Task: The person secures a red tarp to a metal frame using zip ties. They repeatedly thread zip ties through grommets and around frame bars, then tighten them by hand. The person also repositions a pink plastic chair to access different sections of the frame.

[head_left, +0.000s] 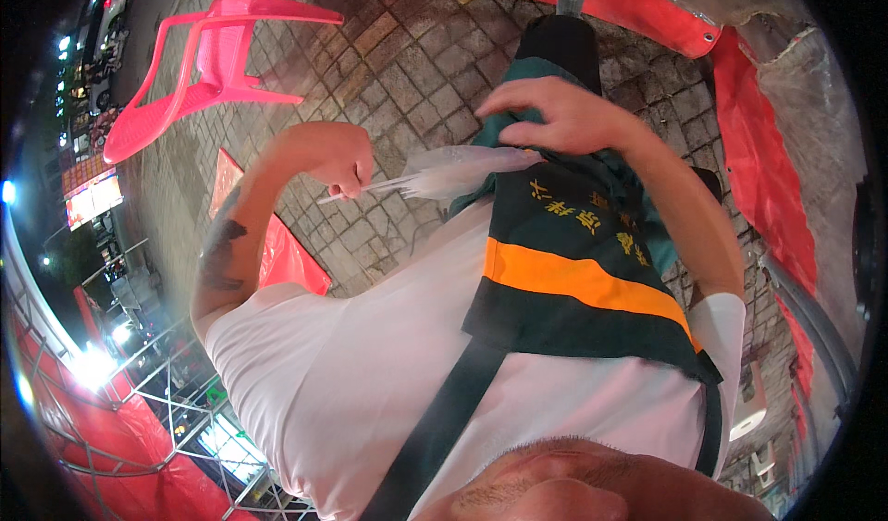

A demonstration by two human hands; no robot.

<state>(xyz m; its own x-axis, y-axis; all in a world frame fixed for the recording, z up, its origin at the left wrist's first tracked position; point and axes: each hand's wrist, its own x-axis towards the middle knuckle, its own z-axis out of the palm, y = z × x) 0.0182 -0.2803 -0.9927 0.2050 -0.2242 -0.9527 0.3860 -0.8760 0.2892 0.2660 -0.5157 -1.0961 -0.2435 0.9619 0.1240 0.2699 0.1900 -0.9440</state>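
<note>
My left hand (342,162) is closed in a pinch on the thin, twisted end of a translucent plastic bag (453,171). A short tip of that end sticks out past my fingers. From there the bag stretches right to the upper edge of my dark green apron (564,313), which has an orange band and yellow lettering. How its far end is held there, I cannot tell. My right hand (564,114) lies over my green-trousered thigh just above that edge, thumb and fingers apart, with nothing seen in it.
On the brick paving (398,68) at the upper left stands a pink plastic chair (217,68). Red sheeting (758,160) runs along the right side beside metal poles (814,318). A white metal lattice (176,410) with bright lamps is at the lower left.
</note>
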